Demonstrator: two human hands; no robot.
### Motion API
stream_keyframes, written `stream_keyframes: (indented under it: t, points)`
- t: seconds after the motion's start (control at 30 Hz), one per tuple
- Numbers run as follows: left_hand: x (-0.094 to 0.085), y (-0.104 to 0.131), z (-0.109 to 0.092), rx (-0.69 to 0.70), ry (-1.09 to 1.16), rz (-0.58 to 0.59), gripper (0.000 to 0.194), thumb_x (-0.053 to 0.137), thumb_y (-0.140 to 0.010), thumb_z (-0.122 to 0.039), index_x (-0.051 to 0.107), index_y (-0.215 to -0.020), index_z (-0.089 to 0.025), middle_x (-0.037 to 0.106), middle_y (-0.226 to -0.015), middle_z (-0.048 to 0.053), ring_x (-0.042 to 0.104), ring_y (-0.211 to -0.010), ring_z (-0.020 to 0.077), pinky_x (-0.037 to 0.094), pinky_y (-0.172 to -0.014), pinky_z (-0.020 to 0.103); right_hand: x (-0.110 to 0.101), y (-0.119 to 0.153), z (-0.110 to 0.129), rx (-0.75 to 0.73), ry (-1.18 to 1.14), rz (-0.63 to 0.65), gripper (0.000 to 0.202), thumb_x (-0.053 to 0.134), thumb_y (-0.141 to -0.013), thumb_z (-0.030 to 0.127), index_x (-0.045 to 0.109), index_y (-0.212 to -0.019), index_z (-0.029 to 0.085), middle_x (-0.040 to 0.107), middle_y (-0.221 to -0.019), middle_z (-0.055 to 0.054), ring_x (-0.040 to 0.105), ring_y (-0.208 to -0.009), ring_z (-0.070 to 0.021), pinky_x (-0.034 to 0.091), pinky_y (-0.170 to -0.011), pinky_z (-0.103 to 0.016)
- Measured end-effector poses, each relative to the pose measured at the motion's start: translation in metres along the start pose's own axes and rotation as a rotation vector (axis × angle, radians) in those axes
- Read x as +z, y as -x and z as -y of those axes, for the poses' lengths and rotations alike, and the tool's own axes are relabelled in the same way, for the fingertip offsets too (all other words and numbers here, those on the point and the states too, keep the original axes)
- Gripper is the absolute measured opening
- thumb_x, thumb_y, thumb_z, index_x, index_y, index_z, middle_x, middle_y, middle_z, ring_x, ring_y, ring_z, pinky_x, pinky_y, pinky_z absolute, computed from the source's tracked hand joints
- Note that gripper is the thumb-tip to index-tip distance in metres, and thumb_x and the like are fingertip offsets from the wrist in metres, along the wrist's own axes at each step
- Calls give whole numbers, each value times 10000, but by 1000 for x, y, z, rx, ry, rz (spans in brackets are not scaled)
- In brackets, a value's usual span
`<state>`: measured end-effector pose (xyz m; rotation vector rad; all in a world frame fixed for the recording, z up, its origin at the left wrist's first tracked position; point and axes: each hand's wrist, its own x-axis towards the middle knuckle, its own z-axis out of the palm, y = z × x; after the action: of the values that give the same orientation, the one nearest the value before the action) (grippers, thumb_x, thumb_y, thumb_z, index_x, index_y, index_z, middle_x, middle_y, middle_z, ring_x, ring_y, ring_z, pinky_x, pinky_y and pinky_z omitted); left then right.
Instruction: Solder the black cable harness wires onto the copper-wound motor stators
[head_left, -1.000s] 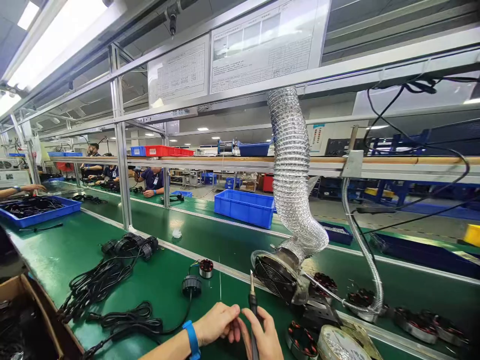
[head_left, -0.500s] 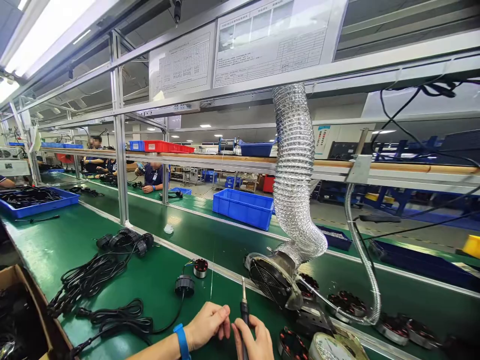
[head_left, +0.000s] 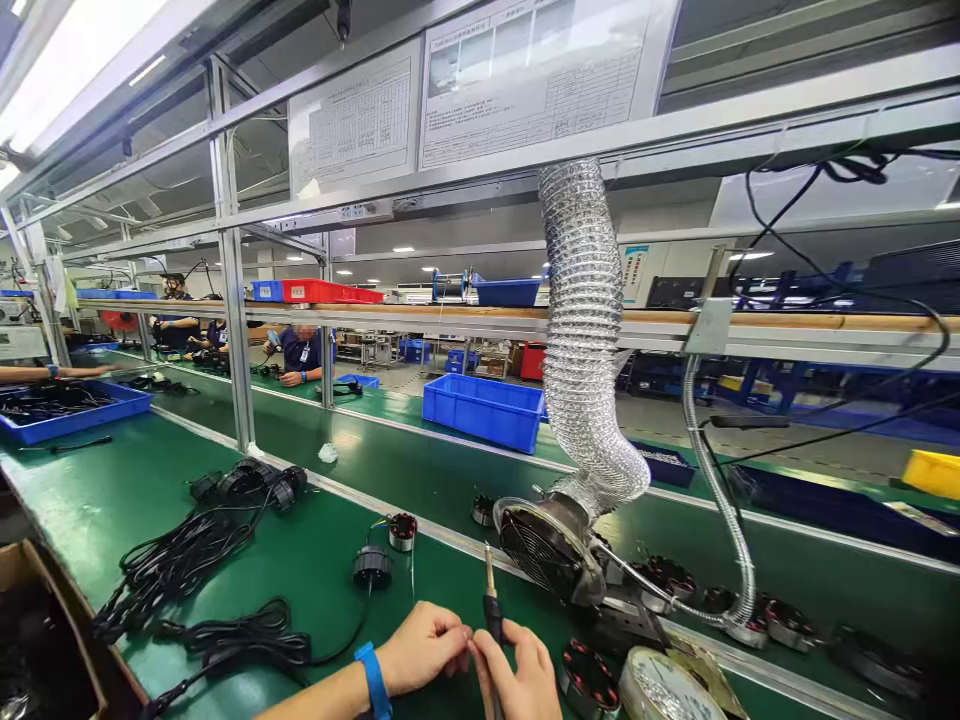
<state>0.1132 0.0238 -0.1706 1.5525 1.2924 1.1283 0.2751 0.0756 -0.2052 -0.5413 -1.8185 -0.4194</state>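
My left hand (head_left: 426, 648), with a blue wristband, is closed, thumb and fingers pinched; whatever is between them is too small to make out. My right hand (head_left: 517, 672) is wrapped round a soldering iron (head_left: 491, 600) whose metal tip points up and away. The fingertips of both hands meet or nearly meet. Beyond my left hand, a black round cap (head_left: 372, 567) on a cable stands beside a small motor stator (head_left: 403, 532) with wires. Right of my right hand are another stator (head_left: 590, 678) and a roll of solder or tape (head_left: 667, 685).
A fan (head_left: 544, 550) on a silver duct (head_left: 585, 340) stands ahead at the right. Coiled black cables (head_left: 180, 550) lie at the left. A blue bin (head_left: 484, 412) is across the bench. Another person's arm (head_left: 60, 372) reaches over a blue tray (head_left: 75, 415).
My hands have come together at the fingertips, with the iron still in my right hand. A stator now shows left of the fan. Another person's arm has come in over the far left tray.
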Motion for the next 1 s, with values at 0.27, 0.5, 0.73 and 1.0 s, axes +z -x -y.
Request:
stream_keyframes:
  t: [0.27, 0.5, 0.73, 1.0]
  points:
    - [-7, 7, -10, 266, -176, -159, 411, 452, -922, -461, 627, -704, -159, 586, -761, 46, 552, -746, 166, 437, -704, 275, -27, -41, 34, -22, 188, 3, 216, 464, -955, 187, 661, -866, 197, 534, -929, -104, 520, -838, -226, 518, -689, -357]
    - [-12, 8, -22, 416, -220, -322, 252, 476, -931, -377, 655, -940, -200, 579, -1007, 89, 568, -988, 220, 457, -901, 349, -54, -60, 28, 46, 219, -8, 232, 450, -966, 204, 653, -857, 189, 533, -910, -92, 523, -822, -204, 501, -670, -316]
    - [-13, 5, -17, 335, -260, -387, 269, 457, -925, -381, 639, -864, -192, 586, -921, 80, 577, -828, 198, 477, -754, 311, -94, -50, 2, 17, 267, -56, 125, 537, -933, 188, 654, -891, 188, 528, -949, -75, 555, -825, -178, 513, -689, -314]
    - [-34, -16, -31, 187, -406, -301, 253, 458, -880, -338, 650, -874, -172, 628, -886, 64, 588, -758, 179, 484, -698, 285, -112, -15, -26, 41, 347, -193, 78, 546, -925, 182, 624, -920, 179, 527, -973, -78, 613, -829, -183, 537, -657, -313]
